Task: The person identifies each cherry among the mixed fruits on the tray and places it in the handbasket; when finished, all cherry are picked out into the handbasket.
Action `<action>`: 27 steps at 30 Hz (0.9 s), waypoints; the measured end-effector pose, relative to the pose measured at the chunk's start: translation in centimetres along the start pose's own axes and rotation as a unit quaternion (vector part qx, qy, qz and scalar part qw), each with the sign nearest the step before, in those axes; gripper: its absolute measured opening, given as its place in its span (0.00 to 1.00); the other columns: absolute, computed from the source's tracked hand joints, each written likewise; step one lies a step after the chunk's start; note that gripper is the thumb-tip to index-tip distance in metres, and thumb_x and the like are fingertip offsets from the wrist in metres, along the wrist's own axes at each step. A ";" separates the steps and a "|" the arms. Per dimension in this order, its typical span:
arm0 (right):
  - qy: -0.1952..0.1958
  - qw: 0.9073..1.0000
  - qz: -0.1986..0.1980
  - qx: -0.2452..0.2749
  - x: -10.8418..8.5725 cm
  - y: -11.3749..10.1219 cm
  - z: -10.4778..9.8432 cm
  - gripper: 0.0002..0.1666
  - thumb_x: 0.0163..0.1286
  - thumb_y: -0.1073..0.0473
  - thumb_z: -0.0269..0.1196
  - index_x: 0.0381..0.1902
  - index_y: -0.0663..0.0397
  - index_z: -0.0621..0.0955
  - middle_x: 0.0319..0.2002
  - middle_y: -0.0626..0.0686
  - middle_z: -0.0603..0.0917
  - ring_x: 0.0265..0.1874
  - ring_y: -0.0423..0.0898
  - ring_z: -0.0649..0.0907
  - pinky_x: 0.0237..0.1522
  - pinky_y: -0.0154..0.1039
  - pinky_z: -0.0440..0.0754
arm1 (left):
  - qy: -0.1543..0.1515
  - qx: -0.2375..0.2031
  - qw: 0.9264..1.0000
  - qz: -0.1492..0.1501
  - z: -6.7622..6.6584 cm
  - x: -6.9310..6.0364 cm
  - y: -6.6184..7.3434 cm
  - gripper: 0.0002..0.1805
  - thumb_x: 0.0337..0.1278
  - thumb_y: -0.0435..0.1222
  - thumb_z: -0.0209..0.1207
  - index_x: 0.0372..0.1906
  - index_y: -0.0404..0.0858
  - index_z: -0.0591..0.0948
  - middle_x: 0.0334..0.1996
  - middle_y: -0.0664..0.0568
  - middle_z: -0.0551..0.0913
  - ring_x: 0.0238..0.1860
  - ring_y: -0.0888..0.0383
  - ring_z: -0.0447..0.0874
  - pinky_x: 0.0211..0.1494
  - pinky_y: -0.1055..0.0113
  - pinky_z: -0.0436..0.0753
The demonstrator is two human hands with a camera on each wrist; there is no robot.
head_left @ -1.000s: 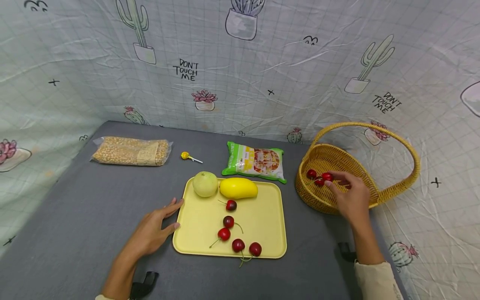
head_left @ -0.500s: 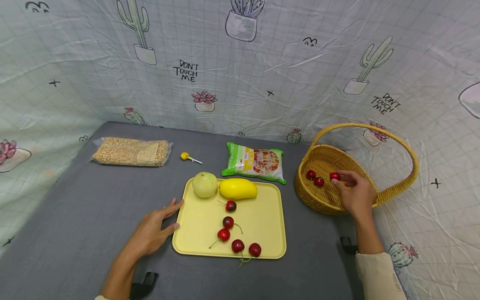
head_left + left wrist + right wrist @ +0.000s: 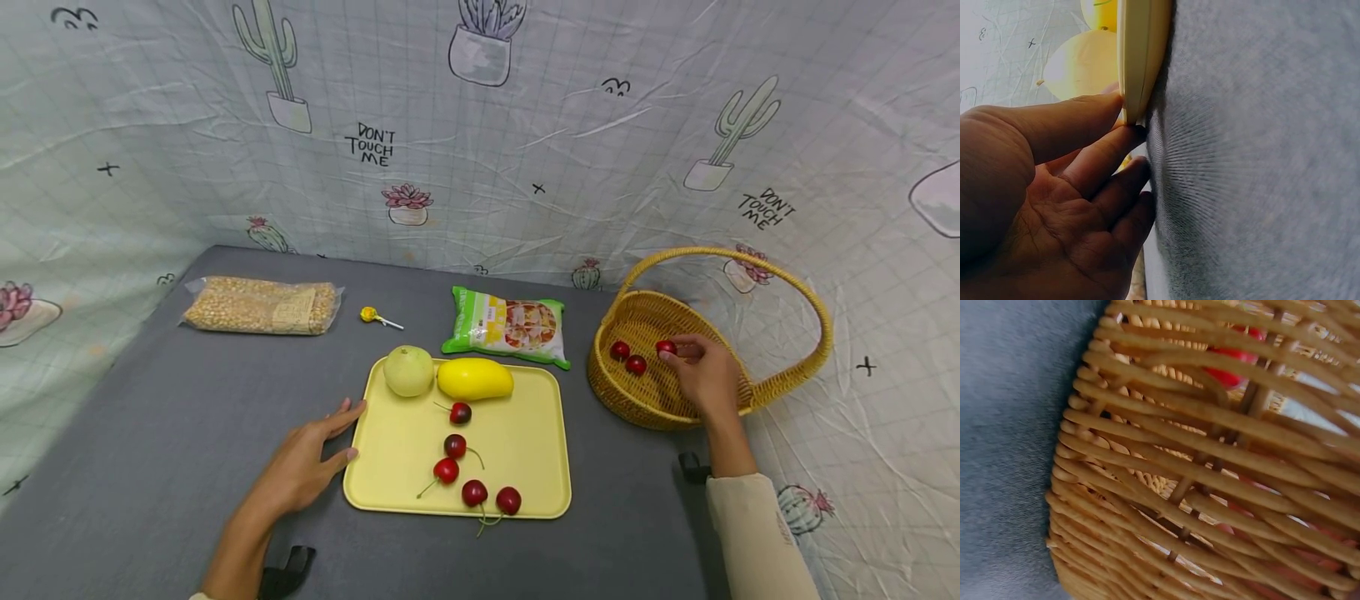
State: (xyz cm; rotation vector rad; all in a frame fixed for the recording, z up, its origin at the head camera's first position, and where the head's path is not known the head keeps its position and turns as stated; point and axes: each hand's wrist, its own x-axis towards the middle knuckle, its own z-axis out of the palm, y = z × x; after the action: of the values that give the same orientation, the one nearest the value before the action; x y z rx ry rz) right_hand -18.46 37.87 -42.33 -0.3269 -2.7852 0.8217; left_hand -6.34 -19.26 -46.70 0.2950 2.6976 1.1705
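Observation:
In the head view my right hand [image 3: 708,375] reaches into the wicker basket [image 3: 633,408] and pinches a red cherry [image 3: 665,348] between thumb and fingers. Two more cherries [image 3: 636,364] lie at its left inside the basket. The basket's weave [image 3: 1197,450] fills most of the right wrist view and largely hides that hand. My left hand [image 3: 303,462] touches the left edge of the yellow tray [image 3: 525,433] with fingers extended; its thumb and fingertips meet the tray rim [image 3: 1138,62] in the left wrist view. Several stemmed cherries [image 3: 446,471] lie on the tray.
A pale green round fruit [image 3: 408,371] and a yellow mango [image 3: 475,379] sit at the tray's back. Behind the tray are a green-and-white packet [image 3: 510,325], a lollipop [image 3: 369,314] and a bag of corn kernels [image 3: 258,306]. The basket's handle [image 3: 810,308] arches over its right side.
Inside the basket, my right hand has moved the pinched cherry slightly right and back, apart from the other two. My left hand stays at the tray edge.

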 end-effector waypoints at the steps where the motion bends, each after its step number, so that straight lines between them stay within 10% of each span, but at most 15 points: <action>1: -0.006 1.000 0.001 -0.003 0.2 0.0 0.1 0.21 0.76 0.50 0.70 0.60 0.56 0.87 0.50 0.65 0.90 0.47 0.62 0.86 0.46 0.54 0.80 | 0.001 0.000 1.000 0.000 0.0 0.0 0.0 0.39 0.69 0.30 0.67 0.82 0.43 0.68 0.80 0.34 0.64 0.79 0.32 0.64 0.73 0.27 0.70; 27: -0.087 0.992 0.057 -0.069 2.7 1.2 1.1 0.24 0.76 0.48 0.70 0.58 0.60 0.86 0.49 0.67 0.89 0.45 0.65 0.83 0.44 0.57 0.80 | 0.007 0.006 1.000 0.001 0.0 -0.1 0.0 0.39 0.69 0.31 0.67 0.82 0.44 0.68 0.80 0.34 0.65 0.79 0.31 0.65 0.72 0.28 0.71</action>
State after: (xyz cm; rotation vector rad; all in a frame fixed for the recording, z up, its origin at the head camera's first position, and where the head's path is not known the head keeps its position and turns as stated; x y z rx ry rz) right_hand -21.14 39.05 -43.52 -0.4617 -3.0189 0.7141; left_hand -6.23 -19.26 -46.71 0.2918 2.7181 1.1624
